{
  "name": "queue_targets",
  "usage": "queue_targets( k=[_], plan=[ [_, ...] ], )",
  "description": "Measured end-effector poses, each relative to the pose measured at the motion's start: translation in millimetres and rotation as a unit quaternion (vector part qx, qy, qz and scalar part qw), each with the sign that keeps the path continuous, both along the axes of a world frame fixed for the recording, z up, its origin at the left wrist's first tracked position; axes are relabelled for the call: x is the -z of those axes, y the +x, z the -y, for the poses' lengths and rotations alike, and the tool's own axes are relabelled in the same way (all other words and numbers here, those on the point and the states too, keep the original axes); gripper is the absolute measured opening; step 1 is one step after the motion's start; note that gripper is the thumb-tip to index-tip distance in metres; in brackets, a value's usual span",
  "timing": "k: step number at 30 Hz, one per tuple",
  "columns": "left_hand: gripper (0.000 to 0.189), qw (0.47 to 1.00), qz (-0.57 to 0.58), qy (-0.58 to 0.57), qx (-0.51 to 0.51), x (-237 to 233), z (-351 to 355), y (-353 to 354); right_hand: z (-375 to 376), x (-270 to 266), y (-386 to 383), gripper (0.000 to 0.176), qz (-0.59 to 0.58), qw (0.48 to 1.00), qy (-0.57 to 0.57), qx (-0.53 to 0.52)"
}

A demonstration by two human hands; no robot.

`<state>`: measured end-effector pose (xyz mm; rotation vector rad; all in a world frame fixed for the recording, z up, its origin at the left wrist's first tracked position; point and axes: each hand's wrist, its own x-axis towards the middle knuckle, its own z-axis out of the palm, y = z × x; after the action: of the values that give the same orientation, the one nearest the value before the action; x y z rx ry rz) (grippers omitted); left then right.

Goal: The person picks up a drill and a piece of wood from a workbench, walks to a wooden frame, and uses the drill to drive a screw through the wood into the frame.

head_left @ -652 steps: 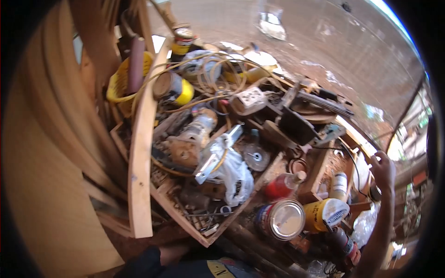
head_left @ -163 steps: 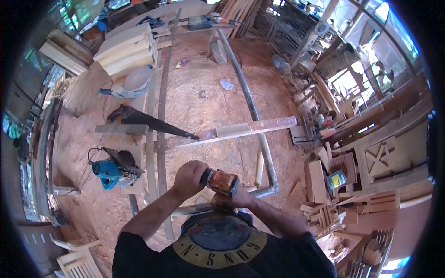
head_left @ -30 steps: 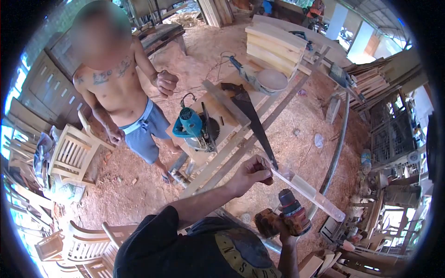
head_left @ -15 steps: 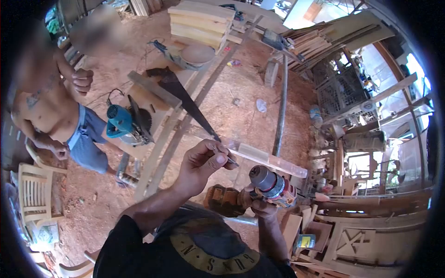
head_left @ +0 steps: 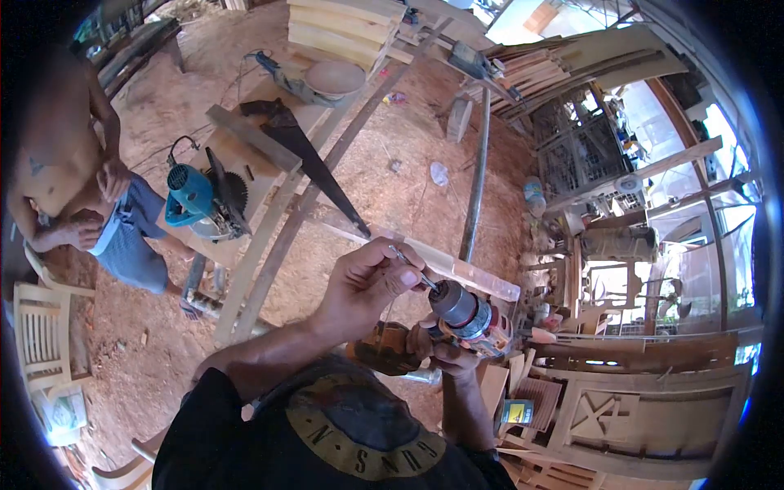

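Down in front of the chest, pinching a thin grey metal drill bit (head_left: 411,268) between thumb and forefinger of the left hand (head_left: 367,282), wrist bent, knuckles up, forearm reaching in from the lower left. Setting the bit's lower end right at the mouth of the dark ribbed chuck on the orange-and-black cordless drill (head_left: 461,314), touching it, can't tell how deep. Clamping the right hand (head_left: 441,353) round the drill from below, fingers curled tight on its body, nose tilted up and to the left.

Beyond the hands, looking down on a red-brown dirt floor (head_left: 392,204) thick with sawdust, open-sided timber workshop all round. Just behind the drill, a pale squared wooden batten (head_left: 469,278). Further off, a long dark-bladed handsaw (head_left: 306,159) flat on a rough plank bench (head_left: 265,184), beside a teal circular saw (head_left: 196,196) with a toothed disc. Up top, a stack of pale sawn boards (head_left: 343,28); running away across the floor, a long grey metal pipe (head_left: 475,171). Over on the left, another person (head_left: 73,188), bare-chested in blue shorts, near a slatted wooden chair (head_left: 41,327)
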<state>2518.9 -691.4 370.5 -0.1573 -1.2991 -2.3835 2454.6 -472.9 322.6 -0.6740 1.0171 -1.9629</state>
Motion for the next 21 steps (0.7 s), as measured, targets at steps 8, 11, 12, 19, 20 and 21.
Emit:
queue_targets(
  k=[8,11,12,19,20,21],
  plan=[
    [0.011,1.000,0.007,-0.010,0.004,4.3,-3.0,0.2,-8.5,13.5,3.0,0.055,0.004,1.000,0.018,0.003],
    [0.011,1.000,0.005,-0.008,-0.003,6.7,-5.9,-2.7,-6.3,13.3,5.1,0.054,-0.021,0.999,0.035,0.025],
    [0.011,1.000,0.003,-0.007,-0.006,7.9,-6.6,-3.3,-5.4,13.3,6.1,0.053,-0.012,0.999,0.032,0.027],
    [0.023,0.999,0.054,-0.004,-0.008,16.5,-10.8,-1.3,-10.6,28.1,12.5,0.052,0.018,0.995,0.062,0.069],
    [0.022,0.998,0.054,0.010,-0.015,16.5,-14.5,-2.0,-11.6,32.0,12.3,0.052,0.023,0.996,0.061,0.066],
    [0.021,0.998,0.054,0.024,-0.023,16.5,-17.3,-3.5,-11.3,34.9,12.5,0.053,0.019,0.995,0.062,0.074]
  ],
)
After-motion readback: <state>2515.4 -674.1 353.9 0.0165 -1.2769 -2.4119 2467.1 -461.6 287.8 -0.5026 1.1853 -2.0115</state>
